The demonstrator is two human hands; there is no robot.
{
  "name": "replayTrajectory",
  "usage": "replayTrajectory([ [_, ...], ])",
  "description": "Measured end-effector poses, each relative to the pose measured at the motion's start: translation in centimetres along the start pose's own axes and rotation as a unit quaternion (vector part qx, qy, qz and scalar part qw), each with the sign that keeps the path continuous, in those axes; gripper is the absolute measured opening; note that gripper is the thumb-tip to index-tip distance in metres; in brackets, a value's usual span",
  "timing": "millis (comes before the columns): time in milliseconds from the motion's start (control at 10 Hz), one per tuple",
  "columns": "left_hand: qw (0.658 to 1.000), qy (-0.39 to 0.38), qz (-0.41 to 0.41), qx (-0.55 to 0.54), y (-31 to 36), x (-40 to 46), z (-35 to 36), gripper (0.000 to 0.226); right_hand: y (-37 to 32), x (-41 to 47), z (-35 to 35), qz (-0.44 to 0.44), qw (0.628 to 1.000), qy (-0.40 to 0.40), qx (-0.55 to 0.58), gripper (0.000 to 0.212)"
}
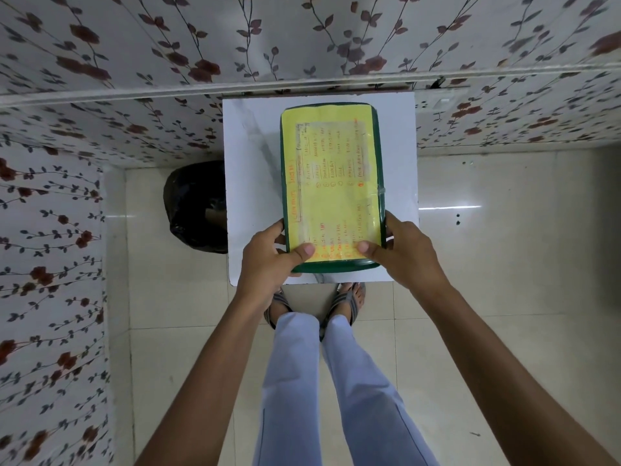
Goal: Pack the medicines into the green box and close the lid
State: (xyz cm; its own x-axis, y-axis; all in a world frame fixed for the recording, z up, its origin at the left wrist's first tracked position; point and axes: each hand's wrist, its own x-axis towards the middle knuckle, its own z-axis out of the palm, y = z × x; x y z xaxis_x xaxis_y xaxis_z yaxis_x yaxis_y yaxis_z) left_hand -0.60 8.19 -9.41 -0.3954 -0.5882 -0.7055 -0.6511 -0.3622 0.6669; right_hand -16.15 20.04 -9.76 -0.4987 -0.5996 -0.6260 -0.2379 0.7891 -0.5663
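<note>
- The green box [378,156] lies flat on the white table [248,183], towards its near edge, with its lid down and a yellow handwritten label [331,183] covering the top.
- The left hand [268,260] clamps the near left corner of the green box: thumb on the label, fingers wrapped around the side.
- The right hand [408,253] clamps the near right corner in the same way, thumb on top, fingers down the side wall.
- Judgement: the lid appears seated, so the task looks close to finished. Whether any catch is engaged cannot be told.
- No medicines are visible; they are presumably inside the box.
- Risk: pressure applied only at the near end may leave the far edge of the lid unseated.
- Risk: the box sits near the table's front edge; a pull towards the body could drag it off.
- Risk: thumbs sliding on the glossy taped label could lose purchase.
- Count: one green box, one label, one table, two hands, one black bin bag [195,206] on the floor to the left of the table.
</note>
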Motion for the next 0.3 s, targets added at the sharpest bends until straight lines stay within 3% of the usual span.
replayTrajectory([
  [200,1.0,0.002,0.009,-0.002,0.2,-0.4,0.0,0.039,0.4,0.1,0.2,0.007,1.0,-0.004,-0.014,0.048],
  [300,1.0,0.03,0.002,0.005,0.8,-1.2,0.0,0.035,-0.1,-0.5,-0.4,0.035,0.999,0.031,0.01,0.061],
])
